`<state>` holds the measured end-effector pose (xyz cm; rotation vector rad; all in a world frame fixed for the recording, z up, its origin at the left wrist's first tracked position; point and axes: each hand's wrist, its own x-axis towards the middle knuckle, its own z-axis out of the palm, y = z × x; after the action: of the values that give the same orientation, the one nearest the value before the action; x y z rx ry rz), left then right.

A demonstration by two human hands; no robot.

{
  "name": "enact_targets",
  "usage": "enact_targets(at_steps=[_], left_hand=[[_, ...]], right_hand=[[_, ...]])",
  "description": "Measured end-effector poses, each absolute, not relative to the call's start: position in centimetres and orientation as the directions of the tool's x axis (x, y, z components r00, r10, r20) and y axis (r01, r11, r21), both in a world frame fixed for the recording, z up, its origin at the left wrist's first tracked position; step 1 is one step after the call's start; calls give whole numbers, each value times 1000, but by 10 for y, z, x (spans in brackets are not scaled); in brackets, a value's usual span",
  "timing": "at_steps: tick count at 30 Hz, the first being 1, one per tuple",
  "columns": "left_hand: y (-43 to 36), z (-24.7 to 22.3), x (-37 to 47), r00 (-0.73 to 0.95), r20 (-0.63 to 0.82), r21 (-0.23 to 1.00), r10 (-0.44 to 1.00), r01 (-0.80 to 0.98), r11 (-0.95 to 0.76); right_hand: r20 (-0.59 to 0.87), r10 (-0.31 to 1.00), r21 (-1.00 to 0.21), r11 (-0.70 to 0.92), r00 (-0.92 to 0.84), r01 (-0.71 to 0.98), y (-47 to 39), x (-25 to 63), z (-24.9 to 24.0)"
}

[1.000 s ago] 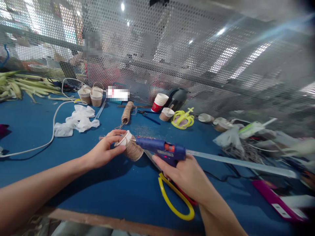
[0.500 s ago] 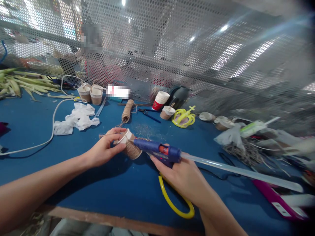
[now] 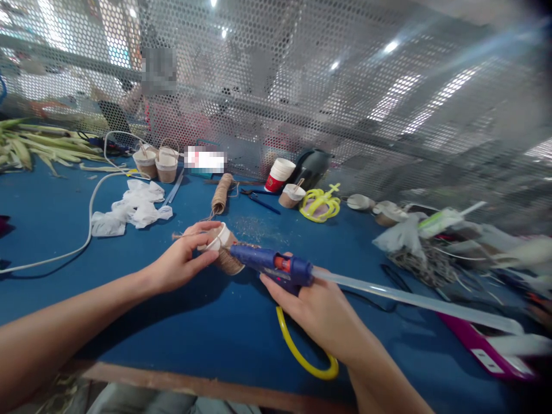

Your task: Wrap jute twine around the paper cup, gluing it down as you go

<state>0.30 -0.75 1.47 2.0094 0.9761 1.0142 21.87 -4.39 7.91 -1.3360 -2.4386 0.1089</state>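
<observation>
My left hand (image 3: 183,259) is closed on the rim of a tilted paper cup (image 3: 229,261) wrapped in brown twine. In my right hand (image 3: 313,305) is a blue hot glue gun (image 3: 276,267), its nozzle at the cup's twine-wrapped side near the rim. Whether the nozzle touches the twine I cannot tell. A long clear glue stick (image 3: 414,298) sticks out of the gun's back. Below my right hand shows a yellow loop (image 3: 304,362), partly hidden by the hand. Behind the cup lies a spool of twine (image 3: 222,194), with a strand running toward my left hand.
On the blue table (image 3: 172,339) stand wrapped cups (image 3: 167,172), stacked paper cups (image 3: 280,175) and a yellow crown-shaped piece (image 3: 319,206). Blue-handled pliers (image 3: 261,201) lie behind. White plastic (image 3: 138,206) and a white cable (image 3: 92,213) are left; a magenta box (image 3: 478,348) is right.
The whole view has shifted slightly to the left. My hands, the cup and the glue gun keep nearly the same places relative to each other.
</observation>
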Motion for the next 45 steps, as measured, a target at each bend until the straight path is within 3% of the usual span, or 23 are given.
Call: enact_targets(at_steps=[6, 20, 26, 32, 36, 42, 45], left_hand=[[-7, 15, 2, 436, 352, 791, 828, 335, -513], [-7, 14, 1, 450, 351, 787, 821, 333, -519], [-6, 13, 1, 461, 355, 781, 813, 333, -529], [-6, 15, 1, 470, 354, 784, 809, 323, -530], [-7, 15, 1, 479, 357, 776, 802, 327, -540], [-7, 15, 1, 475, 348, 782, 808, 328, -530], [-7, 15, 2, 461, 349, 789, 816, 326, -521]], right_hand=[[279, 764, -84, 623, -582, 777, -40, 228, 72], [299, 746, -73, 639, -595, 765, -39, 234, 73], [297, 769, -106, 615, -565, 781, -40, 234, 73], [293, 824, -276, 559, -486, 782, -37, 231, 80], [273, 851, -316, 520, -449, 793, -36, 231, 83], [252, 775, -114, 619, -580, 777, -42, 229, 82], [256, 772, -84, 618, -582, 782, -44, 227, 80]])
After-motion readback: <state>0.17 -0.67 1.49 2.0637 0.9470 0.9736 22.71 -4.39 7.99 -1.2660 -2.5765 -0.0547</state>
